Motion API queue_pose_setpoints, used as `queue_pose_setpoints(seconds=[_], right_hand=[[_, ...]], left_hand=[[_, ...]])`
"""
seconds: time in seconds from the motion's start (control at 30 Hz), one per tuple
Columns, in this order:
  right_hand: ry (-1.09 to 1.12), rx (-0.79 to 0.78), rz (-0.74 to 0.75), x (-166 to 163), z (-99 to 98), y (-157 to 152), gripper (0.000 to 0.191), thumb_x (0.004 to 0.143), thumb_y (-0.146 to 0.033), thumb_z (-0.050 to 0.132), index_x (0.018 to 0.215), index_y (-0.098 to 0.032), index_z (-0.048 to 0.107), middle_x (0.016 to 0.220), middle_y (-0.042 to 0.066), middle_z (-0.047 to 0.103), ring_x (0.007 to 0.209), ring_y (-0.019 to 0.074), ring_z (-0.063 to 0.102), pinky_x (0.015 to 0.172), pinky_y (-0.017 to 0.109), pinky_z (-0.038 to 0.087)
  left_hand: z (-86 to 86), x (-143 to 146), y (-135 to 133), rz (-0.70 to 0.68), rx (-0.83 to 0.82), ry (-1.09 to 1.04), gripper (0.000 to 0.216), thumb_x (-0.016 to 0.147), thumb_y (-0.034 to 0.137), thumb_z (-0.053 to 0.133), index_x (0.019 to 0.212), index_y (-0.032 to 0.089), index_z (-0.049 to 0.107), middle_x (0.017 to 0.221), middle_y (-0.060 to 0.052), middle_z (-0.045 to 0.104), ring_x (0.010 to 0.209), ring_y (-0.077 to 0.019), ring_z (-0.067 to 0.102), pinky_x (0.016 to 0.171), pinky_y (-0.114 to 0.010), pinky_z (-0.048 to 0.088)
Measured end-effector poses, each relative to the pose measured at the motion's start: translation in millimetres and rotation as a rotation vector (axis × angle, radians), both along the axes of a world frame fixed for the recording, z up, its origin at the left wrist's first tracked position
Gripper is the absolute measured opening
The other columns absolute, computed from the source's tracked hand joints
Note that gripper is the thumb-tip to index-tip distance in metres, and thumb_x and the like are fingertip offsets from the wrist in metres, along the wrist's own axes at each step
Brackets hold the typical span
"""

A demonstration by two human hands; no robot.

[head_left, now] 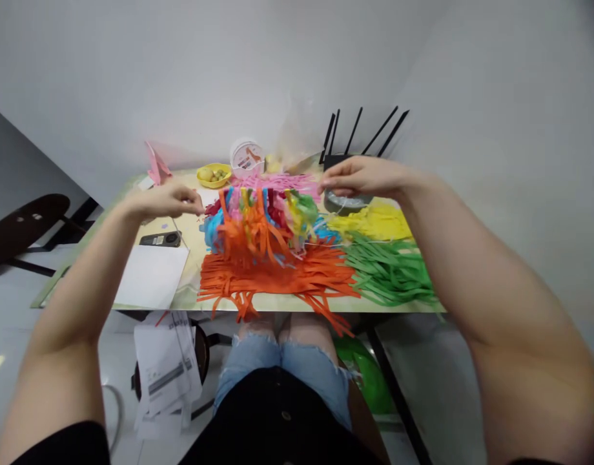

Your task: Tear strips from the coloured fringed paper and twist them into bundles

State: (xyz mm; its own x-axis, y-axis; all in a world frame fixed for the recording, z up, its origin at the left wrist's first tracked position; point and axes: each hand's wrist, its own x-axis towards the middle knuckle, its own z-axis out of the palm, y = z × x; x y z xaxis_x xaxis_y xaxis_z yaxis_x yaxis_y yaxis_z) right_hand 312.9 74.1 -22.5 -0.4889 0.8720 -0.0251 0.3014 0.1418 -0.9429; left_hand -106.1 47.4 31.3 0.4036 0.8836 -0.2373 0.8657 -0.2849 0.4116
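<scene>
Both my hands are raised over the table (190,294), each pinching one end of a garland of fringed paper tassels (258,223). My left hand (168,199) is closed in a pinch at the garland's left end. My right hand (359,177) is closed in a pinch at its right end. The tassels hang between them in blue, orange, pink, red, yellow and green. Below them lies a pile of orange fringed paper (277,278) that reaches over the table's front edge.
Green fringed paper (391,271) and yellow paper (374,223) lie at the right, pink strips (277,182) behind. A white sheet (152,274), a dark phone (161,239), a yellow bowl (214,174), a white tub (247,157) and a black router (355,139) are there too. Papers (166,368) lie on a stool below.
</scene>
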Motion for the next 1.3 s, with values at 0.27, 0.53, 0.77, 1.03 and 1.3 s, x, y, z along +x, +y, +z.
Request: queue_pose_setpoints(seconds=[0.27,0.53,0.77,1.03,1.3], right_hand=[[0.134,0.070,-0.195,-35,-6.6,-8,0.027,0.088,-0.036,0.072,0.073,-0.016,0.065,0.051,0.000,0.061,0.045,0.0075,0.051,0.046,0.020,0.035],[0.410,-0.403,0.042,-166,-42.8,-60,0.027,0.099,-0.014,0.048,0.073,-0.017,0.052,0.065,0.000,0.069,0.058,0.0101,0.067,0.062,0.021,0.053],[0.471,-0.268,-0.013,-189,-36.7,-46,0.023,0.094,-0.016,0.054,0.071,-0.016,0.053,0.056,-0.007,0.053,0.039,0.0029,0.037,0.042,0.015,0.030],[0.109,0.210,0.329,-168,24.8,-50,0.026,0.091,-0.013,0.056,0.066,-0.015,0.063,0.056,-0.004,0.058,0.046,0.0042,0.041,0.047,0.019,0.032],[-0.517,0.502,-0.137,-60,86.3,-46,0.016,0.078,-0.018,0.073,0.090,-0.013,0.082,0.071,-0.005,0.077,0.061,-0.0012,0.055,0.062,0.020,0.035]], left_hand=[[-30.3,13,4,0.284,-0.010,-0.284,0.034,0.078,0.047,0.071,0.067,0.018,0.058,0.051,0.003,0.047,0.040,-0.0065,0.037,0.041,-0.022,0.023],[-87.5,75,-59,0.323,-0.182,-0.886,0.038,0.072,0.047,0.077,0.081,0.017,0.057,0.059,0.000,0.065,0.048,-0.0124,0.061,0.050,-0.024,0.049],[-92.1,60,-105,0.174,0.183,-0.384,0.026,0.084,0.042,0.066,0.078,0.017,0.069,0.078,-0.007,0.075,0.071,-0.0185,0.067,0.071,-0.031,0.052],[-65.6,69,-47,-0.050,0.273,-0.606,0.048,0.075,0.042,0.072,0.112,0.013,0.064,0.111,-0.012,0.069,0.101,-0.0235,0.065,0.089,-0.033,0.051],[-49.6,-23,-20,0.321,0.441,-0.206,0.031,0.078,0.035,0.061,0.100,0.016,0.069,0.099,-0.004,0.071,0.091,-0.0185,0.059,0.088,-0.030,0.047]])
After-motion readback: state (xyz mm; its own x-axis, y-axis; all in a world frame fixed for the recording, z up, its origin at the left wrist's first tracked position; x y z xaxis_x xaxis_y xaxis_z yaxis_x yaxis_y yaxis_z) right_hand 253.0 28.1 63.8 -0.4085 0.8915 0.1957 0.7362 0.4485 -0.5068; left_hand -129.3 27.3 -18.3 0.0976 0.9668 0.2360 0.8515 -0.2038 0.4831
